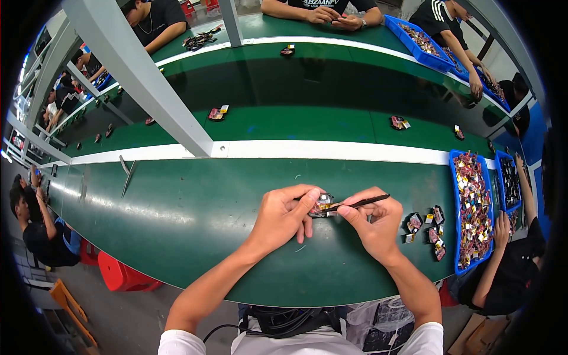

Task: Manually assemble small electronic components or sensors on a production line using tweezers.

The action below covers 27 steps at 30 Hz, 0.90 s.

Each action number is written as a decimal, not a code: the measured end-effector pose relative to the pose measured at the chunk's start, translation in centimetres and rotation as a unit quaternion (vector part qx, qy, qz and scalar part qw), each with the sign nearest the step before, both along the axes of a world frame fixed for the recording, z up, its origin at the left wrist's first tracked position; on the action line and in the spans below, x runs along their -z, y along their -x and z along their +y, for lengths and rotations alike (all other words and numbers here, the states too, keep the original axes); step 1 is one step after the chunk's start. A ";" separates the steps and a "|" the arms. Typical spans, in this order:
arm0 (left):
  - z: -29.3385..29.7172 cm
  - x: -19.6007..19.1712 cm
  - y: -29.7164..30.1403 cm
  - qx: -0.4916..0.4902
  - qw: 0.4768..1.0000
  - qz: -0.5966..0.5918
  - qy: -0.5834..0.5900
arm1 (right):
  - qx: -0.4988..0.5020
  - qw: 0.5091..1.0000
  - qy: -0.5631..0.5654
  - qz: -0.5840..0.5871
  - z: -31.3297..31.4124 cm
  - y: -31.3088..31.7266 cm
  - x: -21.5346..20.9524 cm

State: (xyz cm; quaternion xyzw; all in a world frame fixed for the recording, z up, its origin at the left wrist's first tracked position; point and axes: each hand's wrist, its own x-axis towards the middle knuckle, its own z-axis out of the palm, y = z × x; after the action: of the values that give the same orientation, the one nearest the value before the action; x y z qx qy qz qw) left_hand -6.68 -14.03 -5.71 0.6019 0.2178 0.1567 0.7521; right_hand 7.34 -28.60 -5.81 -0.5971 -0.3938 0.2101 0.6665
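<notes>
Over the middle of the green table, my left hand (283, 218) grips a small electronic assembly (323, 203) between thumb and fingers. It has a dark shell with reddish and yellow parts inside; the fingers hide some of it. My right hand (377, 228) is closed around slim black tweezers (368, 202), held like a pen. Their tip points left and meets the assembly, though the exact contact is too small to make out. Right of my right hand lies a loose group of similar assemblies (414, 222), some with white-and-yellow pieces.
A blue tray (454, 207) piled with small wired parts stands at the table's right, a co-worker's hand (502, 229) beside it. Another tweezers-like metal tool (127, 176) lies at left. A white rail (331, 150) and grey post (142, 77) border the conveyor, which carries several assemblies (218, 113).
</notes>
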 end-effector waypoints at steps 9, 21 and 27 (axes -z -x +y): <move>0.1 0.1 0.1 0.016 0.999 -0.021 0.027 | 0.029 0.989 -0.006 -0.142 -0.1 0.3 0.3; 0.2 -0.3 0.2 0.008 1.000 -0.025 0.008 | 0.041 0.986 -0.009 -0.161 -0.1 0.2 0.2; 0.2 -0.6 0.2 0.015 1.000 -0.015 -0.016 | 0.036 0.994 0.002 -0.108 -0.1 0.2 0.1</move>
State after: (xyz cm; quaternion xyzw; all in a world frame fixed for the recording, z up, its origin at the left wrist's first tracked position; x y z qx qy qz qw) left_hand -6.91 -13.80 -5.16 0.6145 0.1950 0.1574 0.7481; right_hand 7.10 -28.74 -5.91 -0.6314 -0.4411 0.1215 0.6261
